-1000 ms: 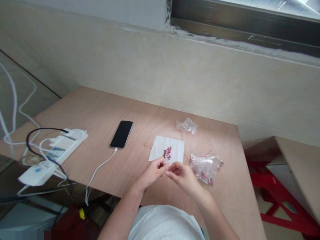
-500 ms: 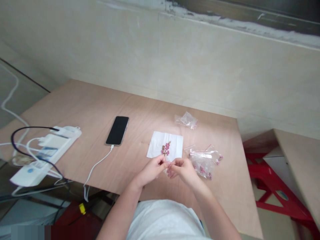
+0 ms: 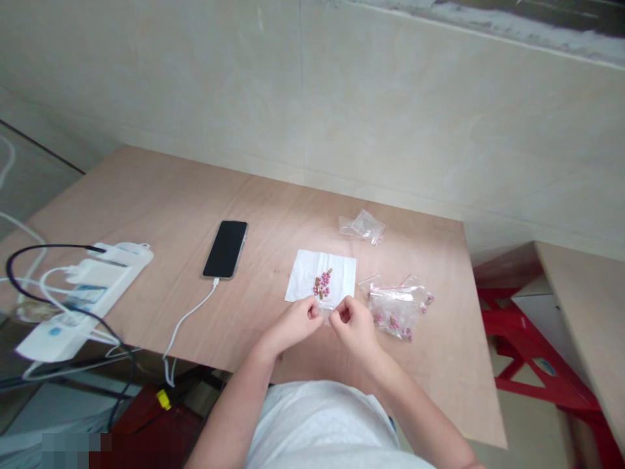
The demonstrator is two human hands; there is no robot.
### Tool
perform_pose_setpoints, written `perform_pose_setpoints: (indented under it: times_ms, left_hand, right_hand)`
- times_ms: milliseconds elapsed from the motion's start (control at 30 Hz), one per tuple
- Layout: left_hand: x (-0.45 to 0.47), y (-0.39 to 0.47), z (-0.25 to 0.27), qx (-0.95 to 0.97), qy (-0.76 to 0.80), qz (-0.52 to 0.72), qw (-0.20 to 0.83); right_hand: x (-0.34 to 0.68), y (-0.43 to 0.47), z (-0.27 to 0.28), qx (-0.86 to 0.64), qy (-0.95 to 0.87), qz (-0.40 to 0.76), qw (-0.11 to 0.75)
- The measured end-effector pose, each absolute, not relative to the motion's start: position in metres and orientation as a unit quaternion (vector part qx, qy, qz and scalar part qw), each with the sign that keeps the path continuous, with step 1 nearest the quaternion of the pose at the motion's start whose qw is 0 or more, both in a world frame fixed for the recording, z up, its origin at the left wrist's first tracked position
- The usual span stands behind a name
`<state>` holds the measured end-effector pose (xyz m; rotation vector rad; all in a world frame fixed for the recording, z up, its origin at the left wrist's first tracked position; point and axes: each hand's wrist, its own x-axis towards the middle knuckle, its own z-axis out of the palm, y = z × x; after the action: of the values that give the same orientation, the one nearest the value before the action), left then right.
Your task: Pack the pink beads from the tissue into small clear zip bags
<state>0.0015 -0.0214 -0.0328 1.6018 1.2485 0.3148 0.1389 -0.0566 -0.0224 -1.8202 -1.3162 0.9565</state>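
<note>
My left hand (image 3: 305, 319) and my right hand (image 3: 349, 320) are close together at the near edge of a white paper square (image 3: 299, 281). Thumb and fingers are pinched on both. Between the fingertips shows a little of a clear plastic bag (image 3: 326, 313), mostly hidden by the hands. On the paper, just beyond my fingers, lies a small heap of pink beads (image 3: 325, 281) with several gold-coloured pieces (image 3: 318, 284). Right of my right hand rests a larger clear zip bag (image 3: 398, 303) with pink pieces in it.
Farther back lies another clear bag (image 3: 364, 227). A black phone (image 3: 225, 249) with a white charging cable (image 3: 188, 314) lies to the left. The power strip (image 3: 92, 299) and its cords occupy the table's left end. A red stool (image 3: 527, 352) stands beyond the right edge.
Both hands have tilted and drawn slightly apart, their knuckles turned up. The pink pieces seen below the fingers earlier are now hidden. The whole view has shifted a little.
</note>
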Motion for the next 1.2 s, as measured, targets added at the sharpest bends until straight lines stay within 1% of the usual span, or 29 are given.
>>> perform_pose_setpoints:
  times_ms: [67, 200, 300, 400, 533, 667, 767, 933, 1033, 1100, 1200]
  left_hand:
    - [0.002, -0.021, -0.032, 0.66, 0.528, 0.152, 0.512]
    - [0.005, -0.023, -0.034, 0.644, 0.508, 0.17, 0.546]
    - [0.005, -0.025, -0.039, 0.648, 0.511, 0.167, 0.54]
    - [0.005, -0.029, -0.038, 0.666, 0.505, 0.168, 0.523]
    - [0.006, -0.037, -0.023, 0.707, 0.467, 0.168, 0.503]
    - [0.005, -0.043, -0.008, 0.716, 0.453, 0.154, 0.509]
    - [0.0, -0.044, -0.002, 0.701, 0.458, 0.138, 0.528]
    - [-0.012, -0.044, 0.001, 0.71, 0.462, 0.138, 0.513]
    - [-0.016, -0.046, -0.001, 0.747, 0.43, 0.14, 0.487]
    - [-0.016, -0.048, -0.006, 0.769, 0.413, 0.143, 0.467]
    - [-0.015, -0.05, -0.018, 0.767, 0.424, 0.152, 0.457]
  right_hand:
    - [0.13, -0.062, -0.023, -0.682, -0.531, 0.371, 0.34]
    - [0.122, -0.07, -0.021, -0.661, -0.534, 0.388, 0.356]
    - [0.127, -0.072, -0.016, -0.678, -0.537, 0.366, 0.343]
    - [0.135, -0.071, -0.013, -0.71, -0.536, 0.352, 0.291]
    - [0.137, -0.071, -0.021, -0.704, -0.56, 0.383, 0.209]
    - [0.136, -0.067, -0.03, -0.709, -0.576, 0.372, 0.165]
    - [0.137, -0.063, -0.03, -0.712, -0.577, 0.356, 0.184]
    - [0.141, -0.057, -0.032, -0.722, -0.545, 0.36, 0.227]
    - [0.14, -0.053, -0.033, -0.723, -0.487, 0.422, 0.248]
    - [0.138, -0.053, -0.03, -0.693, -0.442, 0.505, 0.264]
    - [0.135, -0.055, -0.022, -0.594, -0.378, 0.651, 0.282]
